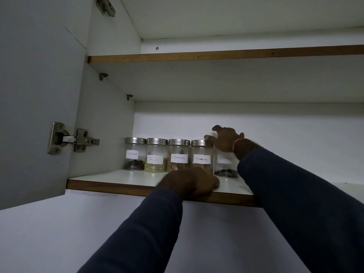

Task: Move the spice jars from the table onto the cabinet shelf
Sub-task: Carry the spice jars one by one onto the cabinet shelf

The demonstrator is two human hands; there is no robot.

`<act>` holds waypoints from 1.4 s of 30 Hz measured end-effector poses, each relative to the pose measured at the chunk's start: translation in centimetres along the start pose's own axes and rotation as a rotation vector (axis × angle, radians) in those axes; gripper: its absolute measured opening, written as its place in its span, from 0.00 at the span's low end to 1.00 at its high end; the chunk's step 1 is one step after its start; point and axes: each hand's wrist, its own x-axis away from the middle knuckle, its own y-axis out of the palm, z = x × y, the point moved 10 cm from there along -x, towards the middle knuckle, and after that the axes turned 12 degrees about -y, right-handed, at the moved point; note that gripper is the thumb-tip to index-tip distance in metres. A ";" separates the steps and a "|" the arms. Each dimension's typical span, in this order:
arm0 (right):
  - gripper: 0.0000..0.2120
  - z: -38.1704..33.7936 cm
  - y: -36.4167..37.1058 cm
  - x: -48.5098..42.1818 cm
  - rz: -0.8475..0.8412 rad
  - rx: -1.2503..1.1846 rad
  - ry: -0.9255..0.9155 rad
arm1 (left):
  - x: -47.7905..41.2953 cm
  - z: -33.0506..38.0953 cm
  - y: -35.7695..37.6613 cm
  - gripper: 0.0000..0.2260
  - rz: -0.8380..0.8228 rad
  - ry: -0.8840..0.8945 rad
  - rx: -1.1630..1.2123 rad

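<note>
The head view looks up into an open white cabinet, whose lower shelf (118,179) runs across the middle of the frame with a brown front edge. Five clear spice jars with metal lids stand upright on it in a close row just left of centre. From left to right they are the cloves jar (135,154), the fennel jar (156,157), the first cinnamon jar (178,154), the second cinnamon jar (201,154), and a fifth jar (225,168) with dark contents and a label too blurred to read. The right hand (226,139) is over the top of the fifth jar and hides its lid. Its fingers are spread apart and fairly straight, and one fingertip lies by the lid of the second cinnamon jar. Whether the palm touches the hidden lid cannot be told. A thin red band (235,145) circles that wrist above a dark blue sleeve (295,194). The left hand (189,182) sits at lower centre on the front lip of the lower shelf, fingers together and curled over the edge, partly covering the bases of the two cinnamon jars. The upper shelf (216,55) crosses the top of the frame. The open door (39,95) fills the left side, with a metal hinge (72,139) at mid-left.
</note>
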 end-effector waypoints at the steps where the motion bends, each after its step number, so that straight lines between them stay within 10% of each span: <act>1: 0.32 1.1 -0.6 0.3 0.018 0.000 0.037 | 0.0 0.0 0.0 0.15 0.001 0.001 0.000; 28: 0.25 3.7 1.2 1.5 -0.097 -0.184 0.081 | -0.1 -1.5 -0.1 0.16 0.012 -0.150 0.254; 35: 0.44 3.3 0.9 2.8 -0.092 -0.101 0.133 | -1.3 -3.9 0.0 0.16 0.134 -0.253 0.541; 42: 0.30 -6.7 -3.0 8.5 0.009 0.056 -0.212 | 1.8 -4.6 -2.3 0.13 0.407 -0.305 0.647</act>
